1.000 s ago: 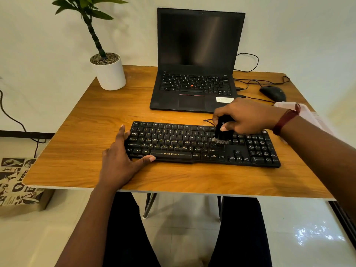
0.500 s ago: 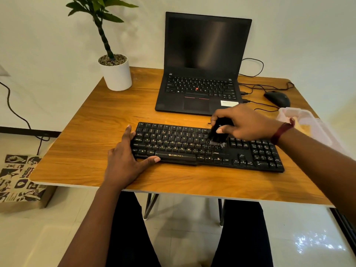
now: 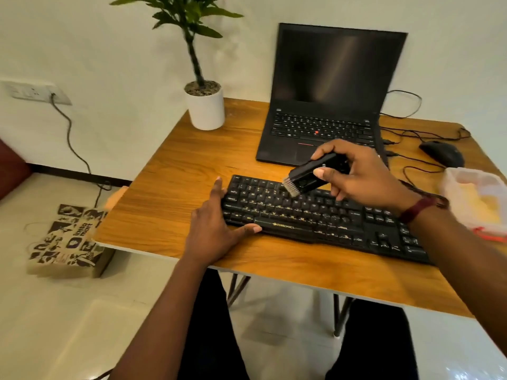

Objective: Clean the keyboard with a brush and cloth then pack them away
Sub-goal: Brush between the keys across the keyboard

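Note:
A black keyboard (image 3: pixel 323 218) lies across the front of the wooden table (image 3: pixel 170 193). My right hand (image 3: pixel 356 174) grips a black brush (image 3: pixel 310 174), which is tilted so its grey bristles point down-left over the keyboard's upper left keys. My left hand (image 3: pixel 216 229) rests on the table at the keyboard's left end, fingers straight, thumb along the front edge. A clear plastic bag (image 3: pixel 477 198) with something yellow inside lies at the right edge of the table.
An open black laptop (image 3: pixel 329 105) stands behind the keyboard. A white potted plant (image 3: pixel 205 108) is at the back left, a black mouse (image 3: pixel 441 153) with cables at the back right. A printed paper bag (image 3: pixel 68 239) sits on the floor to the left.
My right hand has carried the brush leftward and lifted it, from the keyboard's middle to above its upper left keys. The view has swung left. My left hand stays put.

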